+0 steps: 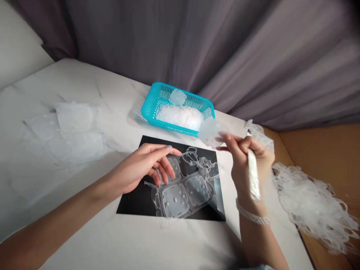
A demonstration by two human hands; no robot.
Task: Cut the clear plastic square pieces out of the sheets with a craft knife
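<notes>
My right hand pinches a thin, translucent plastic piece beside the front right corner of the blue basket. A slim tool with a whitish, wrapped-looking handle is also tucked in this hand; its working end cannot be made out. My left hand hovers over a black mat, fingers apart and holding nothing. Below it on the mat lies a clear molded plastic sheet with rounded square panels and small raised bumps. Thin, curled plastic strips lie tangled at the sheet's upper right.
Inside the basket are a heap of whitish translucent pieces and one piece against the back wall. Clear sheets lie stacked at left. A pile of plastic strips sits by the right table edge. A grey curtain hangs behind.
</notes>
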